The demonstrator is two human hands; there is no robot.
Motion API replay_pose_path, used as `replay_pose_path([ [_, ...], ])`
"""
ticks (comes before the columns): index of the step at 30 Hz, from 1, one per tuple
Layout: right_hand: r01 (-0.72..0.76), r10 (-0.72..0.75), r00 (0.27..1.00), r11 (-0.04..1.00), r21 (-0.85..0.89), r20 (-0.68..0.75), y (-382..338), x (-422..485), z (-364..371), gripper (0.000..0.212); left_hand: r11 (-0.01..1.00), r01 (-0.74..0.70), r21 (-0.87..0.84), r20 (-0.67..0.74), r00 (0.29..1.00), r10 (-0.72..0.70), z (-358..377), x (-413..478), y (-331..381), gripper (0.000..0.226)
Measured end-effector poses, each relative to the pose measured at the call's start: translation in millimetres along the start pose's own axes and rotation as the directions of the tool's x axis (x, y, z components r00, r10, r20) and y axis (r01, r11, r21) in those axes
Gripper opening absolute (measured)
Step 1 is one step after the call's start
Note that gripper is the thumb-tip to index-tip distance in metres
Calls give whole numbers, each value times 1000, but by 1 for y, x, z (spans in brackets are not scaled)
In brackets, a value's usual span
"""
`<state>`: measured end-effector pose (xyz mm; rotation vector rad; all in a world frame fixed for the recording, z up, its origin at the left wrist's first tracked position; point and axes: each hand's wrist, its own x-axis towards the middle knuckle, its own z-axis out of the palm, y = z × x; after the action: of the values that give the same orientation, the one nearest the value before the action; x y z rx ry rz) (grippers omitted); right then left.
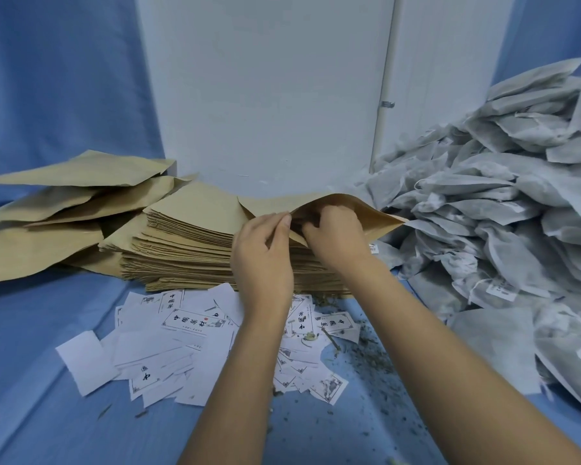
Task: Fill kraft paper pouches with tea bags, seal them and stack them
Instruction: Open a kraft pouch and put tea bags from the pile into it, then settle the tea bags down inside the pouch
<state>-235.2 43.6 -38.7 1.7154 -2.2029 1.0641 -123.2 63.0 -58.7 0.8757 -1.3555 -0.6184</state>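
Item, nearest: blue cloth (47, 330) covering the work surface, both my forearms reaching across it. Item: loose tea crumbs (366, 360) strewn to the right of my arms. Item: printed paper labels (188, 333), scattered in an overlapping litter, some face down. Item: my left hand (265, 256), thumb and fingers pinching the near lip of one kraft pouch (383, 218). Item: my right hand (332, 236), fingers curled inside that pouch's mouth and holding it agape. The pouch lies on top of the stack of flat pouches (182, 250), its mouth facing me. Item, left: loose pouches (47, 209), slumped in a fan. Item, right: heap of tea bags (500, 209), grey, piled high, some tags showing. Item, farthest: white panel (265, 95), blue curtain (64, 78) beside it.
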Motion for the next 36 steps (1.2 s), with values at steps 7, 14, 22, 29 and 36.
replay_pose_path([
  [7, 144, -111, 977, 972, 184, -180, -2, -16, 0, 15, 998, 63, -26, 56, 997, -61, -6, 9, 1, 18],
  [14, 48, -235, 920, 862, 505, 313, -2, -54, -4, 20, 979, 154, -130, 44, 988, -150, -21, 19, -1, 15],
  [22, 248, -108, 778, 958, -145, 619, 18, -60, 15, 35, 969, 192, -153, 22, 981, -191, -21, 19, -4, 14],
  [29, 269, -147, 832, 950, -157, 535, 22, -53, 8, 34, 959, 211, -188, 25, 977, -210, -20, 20, -7, 14],
  [36, 185, 19, 702, 960, -208, 712, 29, -56, 16, 66, 967, 189, -174, 43, 982, -184, -17, 17, -6, 17],
])
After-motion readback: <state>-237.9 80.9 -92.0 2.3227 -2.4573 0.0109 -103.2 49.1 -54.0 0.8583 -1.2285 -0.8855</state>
